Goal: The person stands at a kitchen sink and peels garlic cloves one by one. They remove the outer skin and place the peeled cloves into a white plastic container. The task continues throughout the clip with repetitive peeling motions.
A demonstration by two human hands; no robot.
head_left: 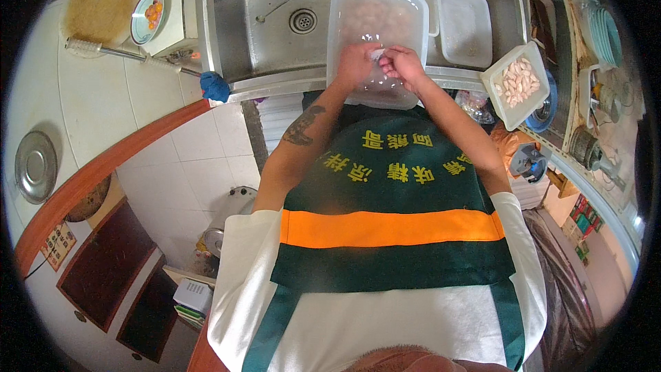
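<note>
Both hands are over a translucent white tub (335, 41) of water, which straddles the front rim of the sink. My left hand (354, 64) is closed on one end of a small whitish piece (376, 55), too small to name. At the piece's other side my right hand (403, 67) has its fingers curled and pinched against it. Pale pinkish lumps (375, 17), blurred by the water, lie in the tub's far half. To the right, a white tray (497, 100) holds several pale pinkish meat pieces (518, 83).
A steel sink basin (265, 10) with a drain lies left of the tub. Two white trays (465, 24) sit in the right basin. On the left counter are a bowl (147, 17) with orange bits, a blue cloth (215, 87) and a metal lid (36, 167). Plates (604, 34) stack at far right.
</note>
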